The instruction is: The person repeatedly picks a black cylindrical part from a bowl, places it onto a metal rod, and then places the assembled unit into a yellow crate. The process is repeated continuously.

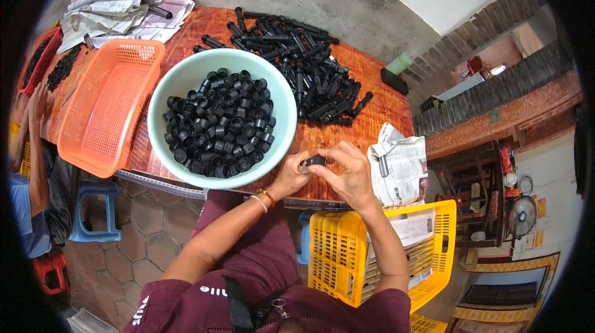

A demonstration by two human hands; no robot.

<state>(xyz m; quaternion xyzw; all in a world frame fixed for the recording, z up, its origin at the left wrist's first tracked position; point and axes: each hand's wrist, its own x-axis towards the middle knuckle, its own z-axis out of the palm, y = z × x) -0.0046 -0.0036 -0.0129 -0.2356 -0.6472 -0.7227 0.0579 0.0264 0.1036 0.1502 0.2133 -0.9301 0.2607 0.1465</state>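
Note:
At the table's near edge, my left hand point(289, 175) is closed around a short black tubular part point(315, 161). The fingertips of my right hand point(351, 175) pinch the same part from the other side; much of it is hidden by the fingers. Just left of my hands stands a pale green basin point(285, 123), filled with many small black plastic rings point(218, 123). Beyond my hands lies a heap of long black tubes point(310, 63), piled loosely on the reddish-brown table point(387, 100).
An orange basket point(111, 107) stands left of the basin. Newspaper point(396, 175) with a dark tube lies at the right edge, above a yellow crate point(338, 252). A green cylinder point(398, 63) sits far right. Another person's arm point(38, 141) reaches in at left, near a blue stool point(96, 212).

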